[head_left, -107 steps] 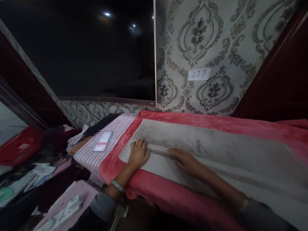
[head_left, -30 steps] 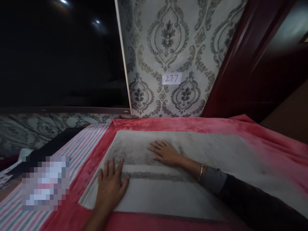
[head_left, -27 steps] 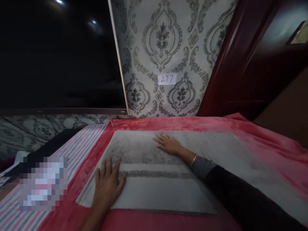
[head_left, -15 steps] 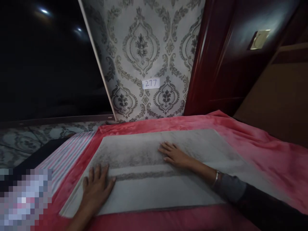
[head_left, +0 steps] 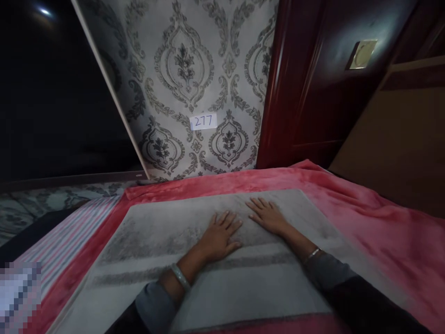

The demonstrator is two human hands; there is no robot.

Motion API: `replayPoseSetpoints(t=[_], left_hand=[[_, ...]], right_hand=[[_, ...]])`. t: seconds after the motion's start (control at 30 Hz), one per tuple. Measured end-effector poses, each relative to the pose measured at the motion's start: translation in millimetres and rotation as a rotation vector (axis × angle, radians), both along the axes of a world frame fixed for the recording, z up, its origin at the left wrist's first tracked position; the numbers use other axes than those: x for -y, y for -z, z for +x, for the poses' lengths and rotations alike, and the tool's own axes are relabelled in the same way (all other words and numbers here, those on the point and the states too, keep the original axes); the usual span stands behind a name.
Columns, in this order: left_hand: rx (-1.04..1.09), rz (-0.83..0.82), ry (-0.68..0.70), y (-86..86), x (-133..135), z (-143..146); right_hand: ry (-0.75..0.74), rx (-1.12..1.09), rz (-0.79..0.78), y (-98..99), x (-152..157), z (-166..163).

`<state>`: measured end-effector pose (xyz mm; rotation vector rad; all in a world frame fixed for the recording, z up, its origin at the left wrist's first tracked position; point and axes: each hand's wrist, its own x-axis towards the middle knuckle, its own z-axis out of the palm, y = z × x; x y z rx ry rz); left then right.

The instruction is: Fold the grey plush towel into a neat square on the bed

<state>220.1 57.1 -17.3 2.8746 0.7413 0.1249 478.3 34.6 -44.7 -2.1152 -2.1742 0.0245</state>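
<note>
A grey-white cloth [head_left: 149,232] with darker grey bands lies spread flat on a red plush blanket [head_left: 365,222]. My left hand [head_left: 219,236] rests palm down near the cloth's middle, fingers stretched out flat. Just to its right, my right hand [head_left: 267,215] also lies flat on the cloth with fingers spread, a bit farther from me. Neither hand holds anything. Both wrists wear bangles and grey sleeves.
A striped pink and grey cloth [head_left: 66,236] lies left of the red blanket. Patterned wallpaper with a small label reading 277 [head_left: 203,121] stands behind. A dark screen [head_left: 52,93] fills the left wall; a dark red door frame [head_left: 299,83] is at right.
My left hand has slid from the cloth's left edge toward its middle, beside my right hand. My right hand moved slightly farther away and right. The view has turned rightward.
</note>
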Motion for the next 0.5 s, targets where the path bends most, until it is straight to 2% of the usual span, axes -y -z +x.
replayPoseSetpoints(t=[0.13,0.33,0.5], left_hand=[[-0.046,-0.012,-0.078,6.7,-25.3,-2.3],[-0.134,0.02,-0.201,-2.7,-84.8,-8.2],[-0.159,0.103,-0.42,-10.7,-118.6,-36.8]], right_hand=[[0.126,0.004,-0.016,2.2,-4.4,22.2],[0.119,-0.021,-0.025,4.0,-4.2,24.9],[0.128,-0.025,0.003,2.4,-3.3,30.1]])
